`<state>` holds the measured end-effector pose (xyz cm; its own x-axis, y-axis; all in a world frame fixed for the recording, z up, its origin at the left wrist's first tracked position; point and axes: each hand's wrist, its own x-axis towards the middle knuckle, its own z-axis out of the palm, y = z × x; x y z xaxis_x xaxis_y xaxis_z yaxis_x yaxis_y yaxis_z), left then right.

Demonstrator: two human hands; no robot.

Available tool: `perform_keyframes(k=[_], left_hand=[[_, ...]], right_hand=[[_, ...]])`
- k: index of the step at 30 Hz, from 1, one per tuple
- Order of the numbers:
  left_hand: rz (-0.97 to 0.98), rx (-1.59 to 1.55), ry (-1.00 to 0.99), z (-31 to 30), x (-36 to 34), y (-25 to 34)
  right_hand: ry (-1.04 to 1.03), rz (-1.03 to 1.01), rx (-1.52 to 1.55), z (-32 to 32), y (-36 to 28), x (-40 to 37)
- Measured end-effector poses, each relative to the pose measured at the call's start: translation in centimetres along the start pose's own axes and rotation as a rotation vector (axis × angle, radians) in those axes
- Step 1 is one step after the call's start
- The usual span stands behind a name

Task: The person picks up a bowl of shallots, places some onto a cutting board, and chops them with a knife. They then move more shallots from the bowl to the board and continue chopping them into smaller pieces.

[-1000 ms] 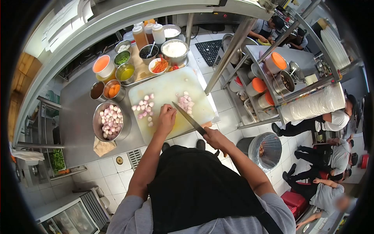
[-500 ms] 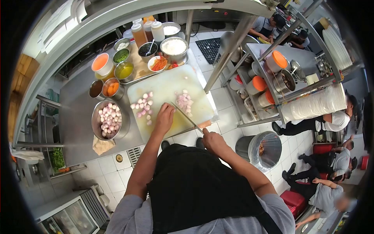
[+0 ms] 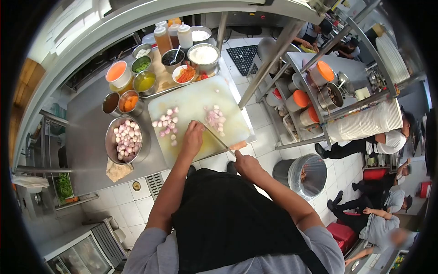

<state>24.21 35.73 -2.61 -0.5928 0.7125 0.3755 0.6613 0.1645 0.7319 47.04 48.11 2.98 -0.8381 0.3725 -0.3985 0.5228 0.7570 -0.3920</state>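
My right hand (image 3: 248, 165) grips a knife (image 3: 220, 140), its blade slanting across the white cutting board (image 3: 182, 98) up to my left fingertips. My left hand (image 3: 193, 137) rests on the board with fingers bent together by the blade's tip; whatever they press on is hidden. Left of it lies a group of peeled shallots (image 3: 165, 121). A pile of cut shallot pieces (image 3: 215, 118) sits beyond the blade, to the right. A steel bowl (image 3: 109, 146) full of peeled shallots stands left of the board, with a tan cloth (image 3: 119, 171) against it.
Steel containers, including one of white food (image 3: 203, 54), and squeeze bottles (image 3: 184, 35) crowd the back. A steel post (image 3: 262, 64) rises at the table's right corner. A lined trash bin (image 3: 300, 177) stands right of me. Several people (image 3: 382, 226) are at the far right.
The whole view has shifted slightly. My left hand stays bent on the board, and the knife in my right hand has moved only a little. Both shallot groups look the same.
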Motion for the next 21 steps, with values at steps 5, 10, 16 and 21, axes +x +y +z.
perform_keyframes(k=[5,10,16,21], left_hand=[[0.006,0.014,0.015,0.2,-0.1,-0.2],[0.035,0.011,0.039,0.2,-0.5,-0.2],[0.037,0.021,0.05,0.3,-0.2,-0.6],[0.049,0.038,0.046,0.4,-0.6,-0.7]], right_hand=[[0.017,-0.03,-0.002,0.1,-0.5,-0.9],[0.053,-0.048,0.042,-0.2,-0.6,-0.7],[0.036,-0.046,0.027,0.3,-0.3,-0.1],[0.017,-0.027,0.014,0.2,-0.6,-0.4]])
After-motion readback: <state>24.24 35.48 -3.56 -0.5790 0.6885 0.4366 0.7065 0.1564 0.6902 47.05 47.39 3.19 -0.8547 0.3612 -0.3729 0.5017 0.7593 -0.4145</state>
